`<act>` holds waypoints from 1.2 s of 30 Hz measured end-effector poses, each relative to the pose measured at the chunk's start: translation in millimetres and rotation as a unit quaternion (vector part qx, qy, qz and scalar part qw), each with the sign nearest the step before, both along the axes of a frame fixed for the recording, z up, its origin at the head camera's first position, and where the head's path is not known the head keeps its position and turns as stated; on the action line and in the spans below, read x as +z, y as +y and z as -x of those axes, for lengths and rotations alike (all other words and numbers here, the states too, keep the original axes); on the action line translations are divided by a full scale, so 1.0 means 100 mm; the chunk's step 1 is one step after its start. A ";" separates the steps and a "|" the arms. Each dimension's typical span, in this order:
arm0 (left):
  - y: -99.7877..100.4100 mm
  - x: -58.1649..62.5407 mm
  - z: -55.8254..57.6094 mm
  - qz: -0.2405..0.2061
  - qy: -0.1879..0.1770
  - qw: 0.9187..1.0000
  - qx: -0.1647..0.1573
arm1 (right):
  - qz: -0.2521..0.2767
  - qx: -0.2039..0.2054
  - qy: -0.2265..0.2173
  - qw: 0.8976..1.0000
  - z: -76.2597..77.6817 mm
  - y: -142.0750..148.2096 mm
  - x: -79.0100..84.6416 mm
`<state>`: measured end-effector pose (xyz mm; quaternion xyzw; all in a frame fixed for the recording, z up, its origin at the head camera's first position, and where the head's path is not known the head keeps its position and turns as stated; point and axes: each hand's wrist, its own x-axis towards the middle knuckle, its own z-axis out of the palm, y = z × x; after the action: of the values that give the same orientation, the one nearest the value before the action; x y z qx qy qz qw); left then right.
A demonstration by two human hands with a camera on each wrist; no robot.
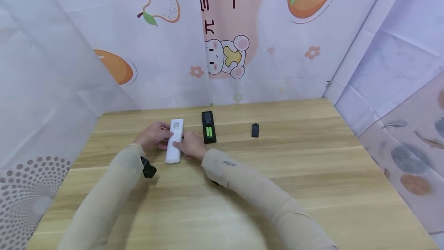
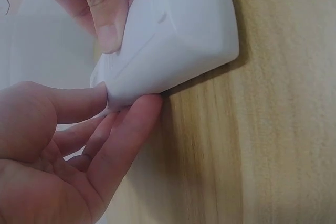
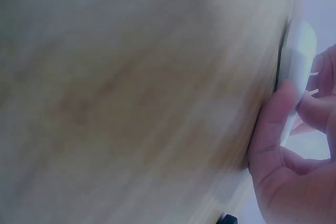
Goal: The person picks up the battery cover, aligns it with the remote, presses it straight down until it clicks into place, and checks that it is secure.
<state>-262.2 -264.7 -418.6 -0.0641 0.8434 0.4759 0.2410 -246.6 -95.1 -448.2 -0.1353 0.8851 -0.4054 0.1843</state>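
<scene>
A white remote control (image 1: 174, 142) lies back side up at the left of the table, a printed code label near its far end. My left hand (image 1: 154, 136) grips its left edge, thumb on the upper side and fingers along the lower edge in the left wrist view. From the other side my right hand (image 1: 192, 144) holds it, the thumb (image 2: 109, 36) pressing on the back near the cover seam. The right wrist view shows the right fingers beside the white remote's edge. Close to the right hand lies a black remote control (image 1: 208, 119), its battery bay uncovered with two green batteries (image 1: 209, 132) inside.
A small black battery cover (image 1: 255, 130) lies on the wooden table (image 1: 312, 157), right of the black remote. Printed curtains (image 1: 166, 68) hang behind the table's back edge and along its sides.
</scene>
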 end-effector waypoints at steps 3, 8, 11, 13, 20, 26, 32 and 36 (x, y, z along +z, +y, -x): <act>-0.03 0.02 0.02 0.000 -0.012 1.000 0.013 | -0.004 0.003 0.008 1.000 0.00 -0.02 0.02; -0.03 0.02 0.04 -0.001 -0.031 0.999 0.032 | -0.015 0.001 0.009 1.000 -0.01 -0.03 0.03; -0.02 0.01 0.04 0.004 -0.030 0.999 0.036 | -0.012 -0.001 0.009 1.000 -0.01 -0.03 0.02; 0.00 0.01 0.04 0.004 -0.033 0.999 0.037 | -0.013 -0.003 0.008 1.000 -0.02 -0.02 0.02; 0.01 0.03 0.03 0.003 -0.040 0.998 0.047 | -0.004 -0.002 0.003 1.000 -0.02 -0.02 0.02; 0.03 0.05 0.02 0.000 -0.046 0.998 0.052 | 0.011 -0.007 -0.012 1.000 -0.02 0.00 0.02; 0.02 0.08 0.04 0.002 -0.046 0.997 0.055 | 0.019 -0.016 -0.030 0.999 -0.01 0.00 0.08; 0.01 0.08 0.01 0.002 -0.049 0.997 0.053 | 0.021 -0.015 -0.033 0.999 -0.02 -0.01 0.05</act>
<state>-263.6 -263.7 -410.9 -0.1322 0.8268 0.4830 0.2562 -244.7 -95.9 -442.8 -0.1125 0.8715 -0.4312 0.2045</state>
